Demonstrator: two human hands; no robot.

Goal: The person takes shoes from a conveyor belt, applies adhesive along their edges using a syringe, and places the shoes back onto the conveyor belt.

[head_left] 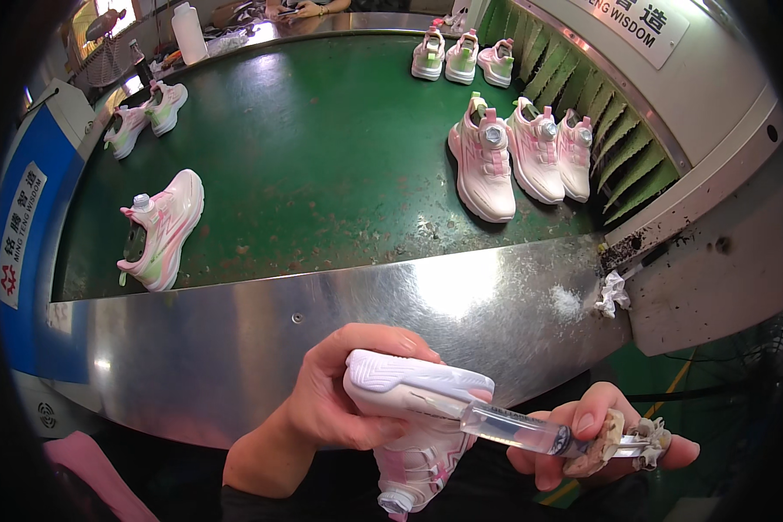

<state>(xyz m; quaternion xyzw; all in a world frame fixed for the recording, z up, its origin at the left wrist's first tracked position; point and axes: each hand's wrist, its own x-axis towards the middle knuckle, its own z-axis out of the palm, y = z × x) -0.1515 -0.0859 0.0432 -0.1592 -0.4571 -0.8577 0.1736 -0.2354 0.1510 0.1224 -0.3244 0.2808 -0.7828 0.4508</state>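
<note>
My left hand (335,391) is closed around a white and pink sneaker (413,457), which is tilted with its white sole up and its dial and collar down. In my right hand (596,404) is a clear syringe (513,428) with see-through liquid in its barrel. The front end of the syringe lies against the shoe's side, close to where sole and upper meet; its very tip is hard to make out. Worn, crumpled wrapping (602,445) covers the syringe's finger flange and plunger end, where my right fingers grip.
Beyond a metal ledge (339,300) lies a green conveyor belt (313,174). Similar sneakers stand on it: one (170,230) at left, several at right. A machine opening with green strips (644,165) borders the right. Crumpled tissue (613,294) lies on the ledge. Another person's hand (306,9) shows far off.
</note>
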